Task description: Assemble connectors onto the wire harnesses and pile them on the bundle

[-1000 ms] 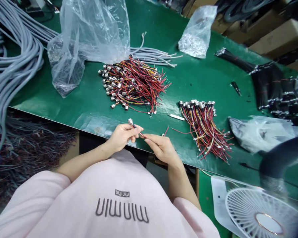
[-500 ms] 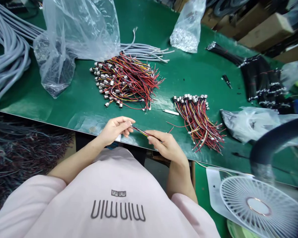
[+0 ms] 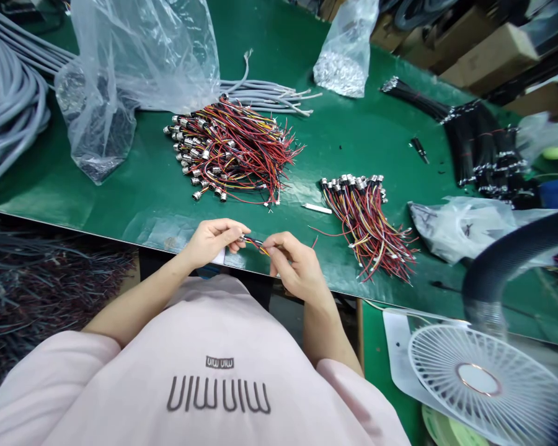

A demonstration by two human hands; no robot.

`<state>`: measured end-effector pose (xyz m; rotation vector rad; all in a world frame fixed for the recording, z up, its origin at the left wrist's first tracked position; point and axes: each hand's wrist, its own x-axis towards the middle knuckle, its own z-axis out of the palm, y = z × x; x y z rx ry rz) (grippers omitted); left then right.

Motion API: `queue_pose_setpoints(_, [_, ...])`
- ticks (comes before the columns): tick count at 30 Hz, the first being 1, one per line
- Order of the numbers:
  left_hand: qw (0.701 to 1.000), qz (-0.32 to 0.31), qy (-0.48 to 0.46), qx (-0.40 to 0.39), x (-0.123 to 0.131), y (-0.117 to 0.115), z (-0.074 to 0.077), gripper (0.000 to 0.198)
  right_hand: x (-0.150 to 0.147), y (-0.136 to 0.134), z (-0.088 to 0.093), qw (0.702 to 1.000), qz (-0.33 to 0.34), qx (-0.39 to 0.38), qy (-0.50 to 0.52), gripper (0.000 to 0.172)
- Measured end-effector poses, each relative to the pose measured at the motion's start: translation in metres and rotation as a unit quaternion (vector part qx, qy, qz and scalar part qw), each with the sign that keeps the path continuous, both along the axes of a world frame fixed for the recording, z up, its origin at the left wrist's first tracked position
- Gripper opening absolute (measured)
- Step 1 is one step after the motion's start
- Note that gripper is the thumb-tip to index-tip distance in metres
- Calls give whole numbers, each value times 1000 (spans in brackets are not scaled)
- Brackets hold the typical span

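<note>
A short wire harness (image 3: 255,242) with red, yellow and black strands stretches between my two hands near the front edge of the green table. My left hand (image 3: 217,241) pinches its left end, where a bit of metal shows at the fingertips. The right hand (image 3: 294,263) closes on the strands a little further along, its fingers bent. Behind my hands lies a large pile of wired metal connectors (image 3: 232,152). A smaller bundle of similar connector harnesses (image 3: 369,223) lies to the right, with a white pen-like tool (image 3: 317,209) beside it.
Grey cables (image 3: 9,111) are heaped at the left, near a clear plastic bag (image 3: 144,56). Another bag of small parts (image 3: 341,71) stands at the back. Black wire bundles (image 3: 478,142) lie far right. A white fan (image 3: 478,378) and thick black hose (image 3: 506,260) occupy the right front.
My right hand has shifted left along the wires, closer to my left hand, and its fingers are more curled. The left hand stays nearly in place.
</note>
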<state>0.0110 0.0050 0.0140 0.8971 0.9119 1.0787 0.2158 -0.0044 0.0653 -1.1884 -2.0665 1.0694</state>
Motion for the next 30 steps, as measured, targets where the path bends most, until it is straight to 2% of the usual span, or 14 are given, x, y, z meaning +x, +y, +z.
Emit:
queue_pose_setpoints(5, [999,27,-29,-16,1,1,-1,43,-1,3,5,992,31,116,-33,5])
queue_pose_setpoints(11, [1000,20,-3,-18,1,2,0,45,-6,3,-5,972,-1,210,-103,10])
queue_pose_setpoints(17, [1000,14,6,-11,2,2,3,44,-13,2,-10,966,-50,242,-78,9])
queue_pose_setpoints(22, [1000,-1,21,-5,1,1,6,41,-24,2,-11,960,-33,270,-73,11])
queue_pose_setpoints(30, [998,-16,59,20,2,-2,2,30,-27,4,-12,971,-4,230,-71,13])
